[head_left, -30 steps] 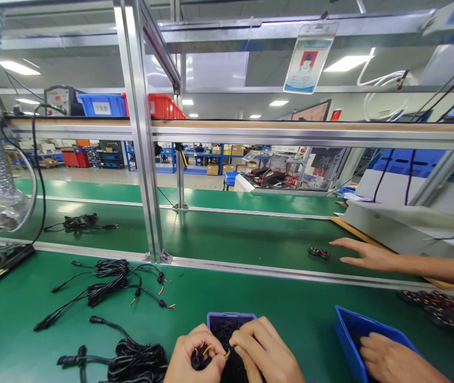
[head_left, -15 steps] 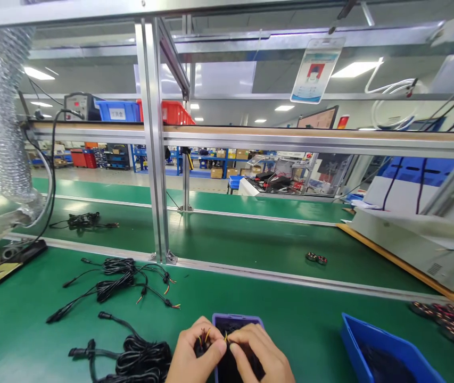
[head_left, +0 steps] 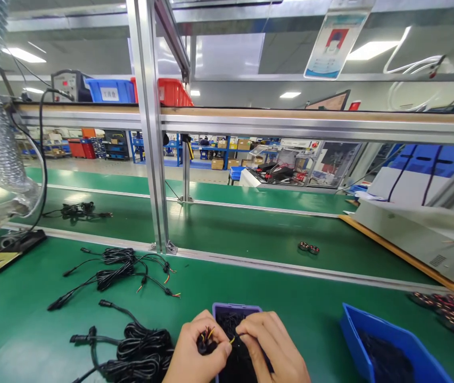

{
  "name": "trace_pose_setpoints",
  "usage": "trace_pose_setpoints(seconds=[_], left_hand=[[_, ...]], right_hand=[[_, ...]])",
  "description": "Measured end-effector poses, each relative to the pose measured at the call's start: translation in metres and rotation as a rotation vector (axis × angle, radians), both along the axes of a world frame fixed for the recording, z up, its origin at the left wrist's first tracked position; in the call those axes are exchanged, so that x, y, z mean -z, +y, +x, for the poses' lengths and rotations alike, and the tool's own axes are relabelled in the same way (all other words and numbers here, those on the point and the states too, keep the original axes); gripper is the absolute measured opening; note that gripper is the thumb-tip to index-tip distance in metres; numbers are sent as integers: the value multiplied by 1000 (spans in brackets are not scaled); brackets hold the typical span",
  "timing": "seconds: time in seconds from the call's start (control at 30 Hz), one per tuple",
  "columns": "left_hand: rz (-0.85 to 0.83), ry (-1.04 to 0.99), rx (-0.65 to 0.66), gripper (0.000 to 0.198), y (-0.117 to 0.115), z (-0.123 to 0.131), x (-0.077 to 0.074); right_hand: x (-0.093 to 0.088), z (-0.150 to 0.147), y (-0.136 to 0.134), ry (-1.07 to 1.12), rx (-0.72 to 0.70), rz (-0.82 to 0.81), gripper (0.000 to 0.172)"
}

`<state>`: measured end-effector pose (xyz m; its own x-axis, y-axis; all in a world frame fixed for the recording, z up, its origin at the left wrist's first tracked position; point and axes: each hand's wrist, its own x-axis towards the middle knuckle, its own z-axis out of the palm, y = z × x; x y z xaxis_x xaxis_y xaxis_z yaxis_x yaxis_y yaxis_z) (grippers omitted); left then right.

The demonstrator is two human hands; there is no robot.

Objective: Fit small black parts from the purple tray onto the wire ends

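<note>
My left hand (head_left: 195, 354) pinches the end of a black cable (head_left: 206, 340) whose yellow and red wire tips stick out above my fingers. My right hand (head_left: 272, 346) meets it at those tips, with thumb and forefinger closed on a yellow wire (head_left: 231, 339). Both hands hover over a small purple tray (head_left: 237, 309) filled with tiny black parts at the near table edge. A coiled black cable bundle (head_left: 142, 348) lies just left of my left hand.
Two more black cable bundles (head_left: 118, 271) lie on the green mat to the left. A blue bin (head_left: 386, 346) stands at the near right. A small dark part (head_left: 308, 247) rests on the conveyor belt beyond the aluminium rail (head_left: 290, 268). An upright frame post (head_left: 153, 159) rises ahead.
A co-worker's hands at the right, seen on the belt and in the blue bin a second ago, are gone. My view shifted slightly; my hands stay pinched on the wire ends.
</note>
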<state>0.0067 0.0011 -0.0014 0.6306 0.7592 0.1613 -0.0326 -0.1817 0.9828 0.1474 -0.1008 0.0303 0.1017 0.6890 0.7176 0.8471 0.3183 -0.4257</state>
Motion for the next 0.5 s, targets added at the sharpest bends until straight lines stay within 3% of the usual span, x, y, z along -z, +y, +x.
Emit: trace_pose_setpoints(seconds=[0.5], left_hand=[[10, 11, 12, 10, -1, -1, -3]], right_hand=[[-5, 0, 0, -32, 10, 9, 22]])
